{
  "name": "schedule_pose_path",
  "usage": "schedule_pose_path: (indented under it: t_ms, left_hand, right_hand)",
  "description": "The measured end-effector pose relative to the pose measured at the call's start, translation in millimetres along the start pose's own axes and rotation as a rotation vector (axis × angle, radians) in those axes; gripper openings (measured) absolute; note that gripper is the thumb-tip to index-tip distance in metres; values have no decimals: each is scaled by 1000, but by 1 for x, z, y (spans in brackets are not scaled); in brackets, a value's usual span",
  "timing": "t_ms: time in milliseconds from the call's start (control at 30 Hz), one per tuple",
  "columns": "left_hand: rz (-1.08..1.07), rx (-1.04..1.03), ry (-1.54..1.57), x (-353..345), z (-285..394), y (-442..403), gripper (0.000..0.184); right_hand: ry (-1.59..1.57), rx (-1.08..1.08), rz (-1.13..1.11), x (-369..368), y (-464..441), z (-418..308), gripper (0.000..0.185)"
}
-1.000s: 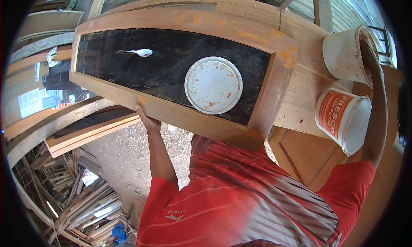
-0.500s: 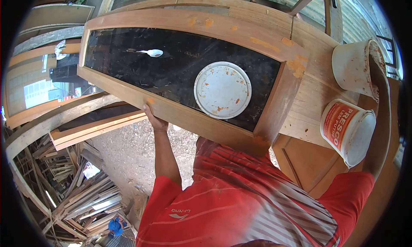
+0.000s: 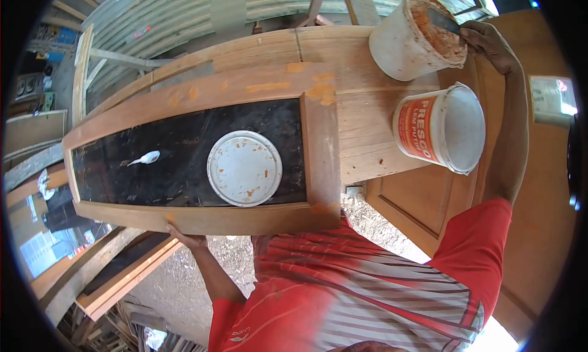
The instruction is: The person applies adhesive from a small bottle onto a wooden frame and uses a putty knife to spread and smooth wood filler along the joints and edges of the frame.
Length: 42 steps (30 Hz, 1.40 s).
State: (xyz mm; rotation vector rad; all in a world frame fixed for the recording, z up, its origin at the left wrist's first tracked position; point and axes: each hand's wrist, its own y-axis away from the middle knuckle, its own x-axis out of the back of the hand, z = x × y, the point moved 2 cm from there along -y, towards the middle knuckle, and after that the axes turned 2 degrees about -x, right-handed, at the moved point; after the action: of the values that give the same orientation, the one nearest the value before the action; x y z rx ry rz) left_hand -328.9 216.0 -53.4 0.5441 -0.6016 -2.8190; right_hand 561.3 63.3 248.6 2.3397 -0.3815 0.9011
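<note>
My right hand (image 3: 487, 44) is closed around a putty knife (image 3: 442, 21), whose dark blade reaches into the open white bucket (image 3: 392, 43). Orange-brown putty (image 3: 427, 30) coats the inside of that bucket. My left hand (image 3: 188, 238) grips the near edge of a wooden framed door panel (image 3: 257, 222); some of its fingers are hidden under the wood. On the panel's dark glass lie a round white lid (image 3: 244, 168) with putty spots and a small white bottle with a pointed nozzle (image 3: 147, 158). Orange filler patches (image 3: 320, 93) mark the frame.
A white tub with a red label (image 3: 450, 128) rests on the wooden bench (image 3: 361, 150) near the putty bucket. Brown wood panels (image 3: 533, 187) stand at the right. At lower left are timber pieces (image 3: 131, 272), and corrugated sheeting (image 3: 184, 21) lines the back.
The view has swung right, so bench items appear further left. My right hand, hidden behind the bucket before, now shows at its rim with the putty knife. My left hand stays at the panel edge.
</note>
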Motion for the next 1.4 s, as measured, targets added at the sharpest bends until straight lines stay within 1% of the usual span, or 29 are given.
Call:
schedule_pose_path:
  t_ms: [67,100,200,233,267,300,333,367,400,433,500,600,633,733,767,867,967,1067,1100,1167,1233,1300,1400]
  left_hand:
    - [-42,-4,22,-2,1,-1,81]
    - [-6,-4,-15,-1,2,-2,83]
    - [-32,-1,-57,9,-3,-6,84]
    - [-44,23,-85,17,-6,-8,80]
    - [-70,-12,-195,28,-14,-12,78]
    - [14,55,-158,54,-27,-23,75]
    - [-24,-12,-192,62,-35,-23,70]
    - [-32,-23,-137,68,-44,-28,66]
    - [-28,-8,-87,29,-22,-8,63]
    - [15,-30,-16,21,-18,-6,61]
    - [-133,-60,-73,-1,5,1,70]
    - [-230,18,-98,5,11,-2,74]
    - [-284,-1,-89,6,12,-4,72]
    - [-339,-33,-158,12,8,-13,69]
    - [-301,-51,-194,8,15,-11,71]
    - [-482,34,-178,14,21,-20,64]
    - [-598,147,-135,20,20,-27,56]
    - [-698,146,-228,18,35,-32,55]
    - [-776,207,-314,23,33,-39,53]
    - [-833,135,-345,20,44,-44,54]
    - [-877,89,-353,19,51,-47,53]
    - [-909,75,-329,21,52,-48,50]
    - [-928,191,-380,32,83,-46,53]
  right_hand:
    - [-42,6,61,-3,12,3,34]
    - [-38,-24,49,-3,18,2,32]
    - [-136,64,209,-13,20,13,30]
    - [-231,105,261,-12,17,29,30]
    - [-323,152,310,-11,16,41,31]
    - [-391,173,331,-18,3,49,31]
    - [-428,175,330,-29,-9,45,32]
    - [-462,165,331,-36,-19,42,32]
    - [-487,139,336,-39,-22,45,32]
    - [-513,126,333,-49,-24,39,32]
    - [-553,100,351,-58,-15,27,32]
    - [-597,67,377,-74,9,2,33]
    - [-611,58,380,-81,18,-7,33]
    - [-645,22,401,-99,45,-36,34]
    - [-654,8,413,-106,55,-46,35]
    - [-694,-18,423,-127,78,-80,36]
    - [-735,-55,420,-151,92,-111,37]
    - [-787,-88,424,-167,111,-137,38]
    - [-804,-96,412,-170,117,-146,39]
    - [-853,-101,359,-176,121,-163,39]
    - [-808,-6,282,-192,112,-184,40]
    - [-418,435,420,-235,82,-228,40]
    - [-694,317,81,-275,35,-306,35]
